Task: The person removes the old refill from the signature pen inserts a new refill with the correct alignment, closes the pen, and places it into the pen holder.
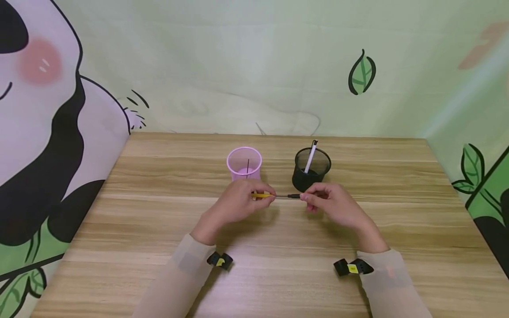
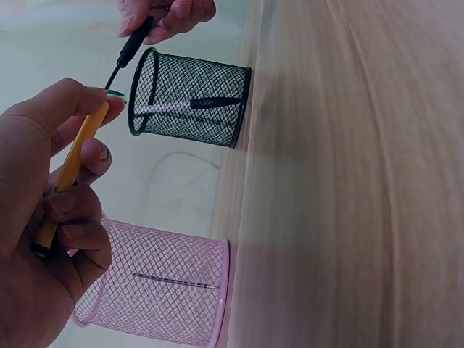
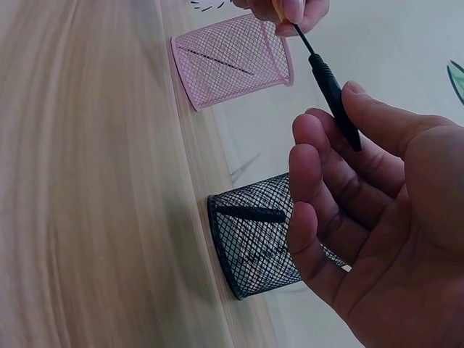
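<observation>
My left hand (image 1: 238, 202) grips a yellow pen barrel (image 2: 74, 161), its fingers curled along it in the left wrist view. From the barrel's end a thin dark refill (image 1: 281, 196) runs across to a black pen grip section (image 3: 333, 98). My right hand (image 1: 338, 204) pinches that section between thumb and forefinger; its other fingers are loosely bent. The parts lie in one line, level in the head view, above the table. Just beyond the left hand stands a pink mesh pen holder (image 1: 234, 176), and beyond the right a black mesh pen holder (image 1: 305, 182).
A thin dark refill (image 1: 248, 167) leans inside the pink holder. The black one contains a white pen barrel (image 1: 311, 158) and a black grip section (image 3: 250, 213). Both stand upright on the wooden table (image 1: 179, 170), near a printed cloth backdrop (image 1: 238, 66) along its far edge.
</observation>
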Demonstrator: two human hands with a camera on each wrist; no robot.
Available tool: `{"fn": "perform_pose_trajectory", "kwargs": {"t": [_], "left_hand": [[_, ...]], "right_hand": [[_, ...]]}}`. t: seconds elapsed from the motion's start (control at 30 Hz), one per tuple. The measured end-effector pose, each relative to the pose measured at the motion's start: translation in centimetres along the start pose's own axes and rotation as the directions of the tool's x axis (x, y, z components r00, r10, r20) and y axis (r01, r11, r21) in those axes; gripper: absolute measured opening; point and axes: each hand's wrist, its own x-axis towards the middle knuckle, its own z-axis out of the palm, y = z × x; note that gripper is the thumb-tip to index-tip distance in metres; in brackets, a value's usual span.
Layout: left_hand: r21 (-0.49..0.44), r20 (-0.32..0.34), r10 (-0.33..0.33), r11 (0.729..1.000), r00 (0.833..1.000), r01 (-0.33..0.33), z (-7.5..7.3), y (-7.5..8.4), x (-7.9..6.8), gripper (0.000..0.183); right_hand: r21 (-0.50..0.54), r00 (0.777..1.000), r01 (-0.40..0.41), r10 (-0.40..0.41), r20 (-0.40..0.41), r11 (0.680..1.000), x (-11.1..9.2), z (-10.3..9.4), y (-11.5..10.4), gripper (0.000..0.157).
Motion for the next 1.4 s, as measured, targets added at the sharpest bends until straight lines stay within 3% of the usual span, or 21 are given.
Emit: {"fn": "perform_pose_trajectory", "kwargs": {"t": [1.03,1.4], "left_hand": [[0.006,-0.025,0.007,1.000,1.000,-0.007,-0.5,-0.4,-0.1,0.013],[0.008,-0.036,0.009,1.000,0.999,-0.009,-0.6,-0.4,0.0,0.011]], "right_hand": [[-0.068,0.998,-0.034,0.031,-0.049,0.997,-0.5,-1.9,0.5,0.033],[-0.078,0.998,-0.013,0.007,-0.069,0.997,-0.7,-2.5,0.6,0.030]]}}
